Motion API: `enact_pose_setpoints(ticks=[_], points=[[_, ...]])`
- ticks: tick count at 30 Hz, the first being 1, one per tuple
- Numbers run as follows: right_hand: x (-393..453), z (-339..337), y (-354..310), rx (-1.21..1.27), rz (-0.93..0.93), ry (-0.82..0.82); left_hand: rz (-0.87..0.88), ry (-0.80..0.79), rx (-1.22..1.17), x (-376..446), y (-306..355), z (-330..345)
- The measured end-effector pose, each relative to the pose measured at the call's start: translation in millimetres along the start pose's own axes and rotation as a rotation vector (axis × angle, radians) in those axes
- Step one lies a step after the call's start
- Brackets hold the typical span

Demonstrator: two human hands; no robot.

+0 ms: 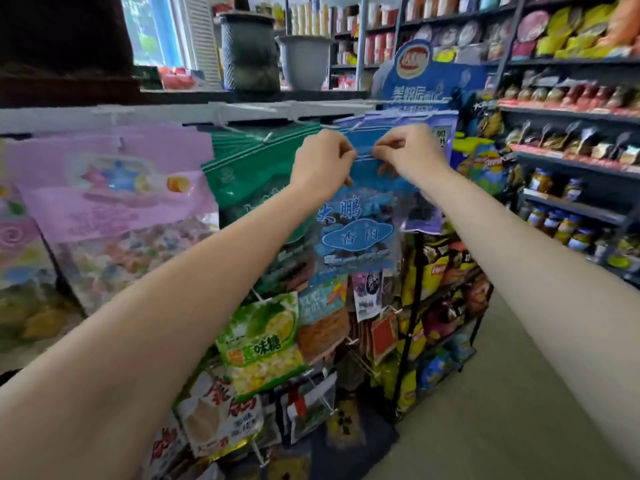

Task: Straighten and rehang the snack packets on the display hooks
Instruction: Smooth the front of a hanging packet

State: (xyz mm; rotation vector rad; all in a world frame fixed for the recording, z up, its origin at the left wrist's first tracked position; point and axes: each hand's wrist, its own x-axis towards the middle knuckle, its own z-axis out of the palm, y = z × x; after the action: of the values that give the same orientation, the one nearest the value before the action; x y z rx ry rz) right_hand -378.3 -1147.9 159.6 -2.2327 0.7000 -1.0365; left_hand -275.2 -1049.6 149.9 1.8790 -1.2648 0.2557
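Your fingers (346, 154) are curled in tight on both sides, pinching the top strip of the blue packet (356, 216) just above the centre of the frame. Your left hand (320, 164) grips its upper left edge and your right hand (408, 152) its upper right edge, the two nearly meeting over the middle, where the hang hole most likely sits; the hole itself is hidden behind your knuckles.

The blue packet hangs flat below your grip, raised to the level of the white rail (180, 114) that crosses the upper part of the frame. White display hooks (356, 125) jut out just above your hands. Whether the packet is already threaded on one cannot be told, since this part is blurred.

This looks like the rehanging step: packet squared up, ready to go on. The next move calls for lining the hole up with a hook tip and pushing the packet straight back, keeping the top strip taut and level.

The green packets (252, 174) hang just left of it, the pink packets (104, 188) further left, and smaller snacks fill the rack below.
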Motion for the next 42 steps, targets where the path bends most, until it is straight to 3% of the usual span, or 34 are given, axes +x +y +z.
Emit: enact_pose_setpoints(ticks=[6, 13, 17, 18, 20, 22, 25, 30, 33, 35, 38, 40, 42], points=[[84, 1, 23, -0.055, -0.181, 0.027, -0.14, 0.183, 0.068, 65, 5, 27], [131, 19, 43, -0.02, -0.279, -0.17, -0.269, 0.223, 0.26, 85, -3, 39], [133, 12, 46, -0.034, -0.381, 0.066, -0.169, 0.254, 0.456, 82, 1, 37], [137, 9, 49, -0.107, -0.405, 0.031, -0.171, 0.199, 0.571, 82, 3, 37], [142, 10, 58, -0.297, -0.393, -0.203, -0.234, 0.041, 0.744, 80, 6, 38], [144, 15, 66, -0.357, -0.381, -0.346, -0.307, -0.025, 0.784, 81, 8, 39], [145, 18, 73, -0.361, -0.423, -0.365, -0.324, -0.077, 0.824, 81, 14, 41], [159, 14, 72, -0.412, -0.426, -0.425, -0.318, 0.021, 0.734, 69, 20, 49], [159, 12, 72, -0.478, -0.443, -0.354, -0.262, 0.091, 0.621, 54, 18, 45], [150, 9, 70, -0.483, -0.441, -0.241, -0.187, 0.262, 0.67, 35, 13, 36], [120, 6, 71, -0.379, -0.458, 0.078, -0.233, 0.446, 0.703, 12, 4, 18], [89, 9, 69, -0.16, -0.602, 0.23, -0.258, 0.476, 0.713, 1, -7, 7], [62, 20, 65, -0.028, -0.855, 0.173, -0.22, 0.47, 0.737, -9, -15, -1]])
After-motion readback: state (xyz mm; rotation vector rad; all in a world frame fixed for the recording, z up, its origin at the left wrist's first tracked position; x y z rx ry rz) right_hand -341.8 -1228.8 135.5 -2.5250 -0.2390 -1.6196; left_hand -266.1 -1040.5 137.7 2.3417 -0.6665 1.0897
